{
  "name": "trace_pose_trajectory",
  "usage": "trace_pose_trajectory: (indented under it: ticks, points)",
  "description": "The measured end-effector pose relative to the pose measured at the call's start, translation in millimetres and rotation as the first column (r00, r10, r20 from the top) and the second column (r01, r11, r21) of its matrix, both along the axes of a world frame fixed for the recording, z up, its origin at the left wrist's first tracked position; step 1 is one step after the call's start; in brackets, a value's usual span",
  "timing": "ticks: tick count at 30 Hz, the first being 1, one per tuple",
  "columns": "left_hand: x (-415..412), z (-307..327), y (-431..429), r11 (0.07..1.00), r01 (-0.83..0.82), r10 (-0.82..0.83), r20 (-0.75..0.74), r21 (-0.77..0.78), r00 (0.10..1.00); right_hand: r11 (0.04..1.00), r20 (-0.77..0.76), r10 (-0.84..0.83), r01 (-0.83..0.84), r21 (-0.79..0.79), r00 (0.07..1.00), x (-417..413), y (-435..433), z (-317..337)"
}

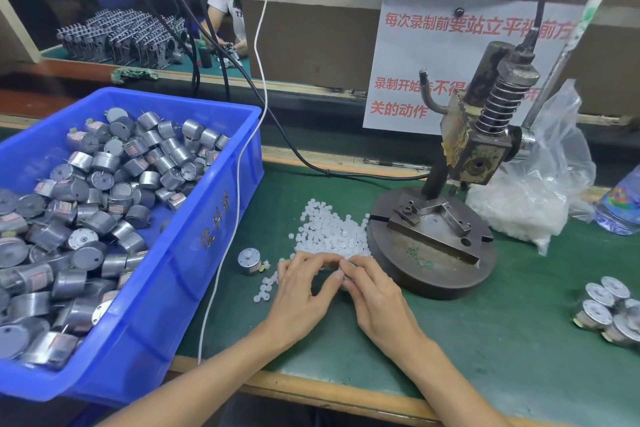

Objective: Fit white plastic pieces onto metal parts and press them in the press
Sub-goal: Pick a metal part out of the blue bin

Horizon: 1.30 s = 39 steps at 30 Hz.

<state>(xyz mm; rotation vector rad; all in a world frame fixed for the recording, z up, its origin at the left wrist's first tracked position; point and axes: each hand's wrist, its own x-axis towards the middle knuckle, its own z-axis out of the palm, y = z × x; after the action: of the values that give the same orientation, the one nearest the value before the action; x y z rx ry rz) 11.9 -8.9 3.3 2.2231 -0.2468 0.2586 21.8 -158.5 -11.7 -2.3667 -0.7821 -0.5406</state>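
A pile of white plastic pieces (332, 232) lies on the green mat beside the press base (433, 253). My left hand (304, 288) and my right hand (377, 295) meet fingertip to fingertip at the pile's near edge. The right hand's fingers curl round a small pale part, mostly hidden under the thumb. The left hand's fingers arch over the pile's edge, and whether they pinch anything is hidden. One metal part (249, 260), a small silver motor, stands alone on the mat left of my hands. The press (485, 135) stands raised, with nothing in its fixture.
A blue bin (194, 211) full of silver motors fills the left side. A white cable (239, 184) runs down beside it. A clear bag of white pieces (540, 204) sits behind the press, and several motors (609, 312) are grouped at the right edge.
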Motion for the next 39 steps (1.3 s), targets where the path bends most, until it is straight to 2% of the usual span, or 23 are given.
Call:
trace_pose_trajectory:
  ticks: [8,14,15,17,18,19,21,23,24,27,29,32,36,39]
  points:
    - [0,-7,4,1.000,0.007,-0.008,-0.059,-0.027,0.998,0.999,0.077,0.029,-0.028,-0.021,0.997,0,-1,-6]
    - [-2,-5,2,1.000,0.007,-0.007,-0.105,-0.009,0.994,0.999,0.036,0.032,-0.030,-0.036,0.999,0,0,-7]
    - [-1,-3,1,1.000,0.017,-0.016,-0.103,0.006,0.995,1.000,0.020,0.027,-0.027,0.001,0.999,0,0,-6]
    - [1,4,-4,0.998,0.067,-0.067,-0.091,-0.005,0.994,0.972,-0.078,-0.025,0.043,0.232,0.997,-3,-2,-2]
    - [3,10,-7,0.995,0.097,-0.099,-0.083,-0.023,0.992,0.910,-0.184,-0.055,0.125,0.395,0.981,-4,-2,1]
    - [5,16,-13,0.992,0.121,-0.123,-0.072,-0.033,0.990,0.807,-0.315,-0.051,0.225,0.547,0.948,-4,-3,6]
    - [11,27,-26,0.988,0.151,-0.152,-0.033,-0.030,0.988,0.506,-0.489,0.069,0.392,0.768,0.869,-1,-5,16]
    - [18,36,-42,0.988,0.150,-0.150,0.008,-0.041,0.989,0.234,-0.530,0.245,0.481,0.845,0.812,2,-9,27]
    - [23,40,-50,0.988,0.146,-0.145,0.029,-0.045,0.989,0.142,-0.527,0.311,0.510,0.849,0.791,3,-11,33]
    - [39,47,-70,0.991,0.132,-0.129,0.079,-0.036,0.989,-0.013,-0.499,0.413,0.553,0.833,0.762,7,-21,47]
    - [48,49,-82,0.990,0.138,-0.136,0.086,-0.015,0.987,0.000,-0.529,0.400,0.577,0.817,0.749,9,-30,52]
    - [63,51,-100,0.992,0.122,-0.123,0.106,0.019,0.987,0.105,-0.603,0.273,0.600,0.793,0.749,10,-47,53]
    - [83,48,-119,0.992,0.065,-0.076,0.097,0.112,0.992,0.256,-0.611,0.133,0.568,0.782,0.781,0,-66,47]
    - [92,43,-130,0.978,0.040,-0.069,0.133,0.207,0.989,0.303,-0.579,0.018,0.547,0.780,0.815,-1,-78,44]
